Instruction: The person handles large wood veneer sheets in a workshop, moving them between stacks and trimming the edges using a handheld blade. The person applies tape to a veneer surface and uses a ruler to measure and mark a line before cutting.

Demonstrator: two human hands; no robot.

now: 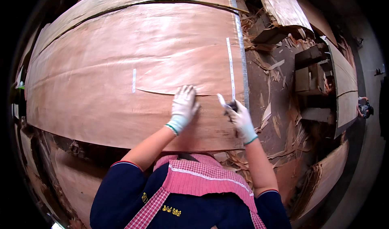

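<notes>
A broad reddish wood veneer sheet (89, 83) lies before me, with a curved slit (158, 93) running across its near part. My left hand (184, 106), in a white knitted glove, lies flat over the slit with its fingers stretched forward. My right hand (243, 123), gloved the same way, is closed round the dark handle of a knife (221, 100). The knife's pale blade points up and left, close to the slit's right end; whether it touches the veneer I cannot tell. A short white tape strip (134, 81) and a longer dotted tape strip (230, 63) are on the sheet.
A dark gap (121, 8) crosses the veneer at the far side. Veneer scraps (277, 65) litter the floor to the right. Beyond them stand wooden blocks (310, 79) and a leaning panel (344, 87). Another person (365, 108) is at the far right.
</notes>
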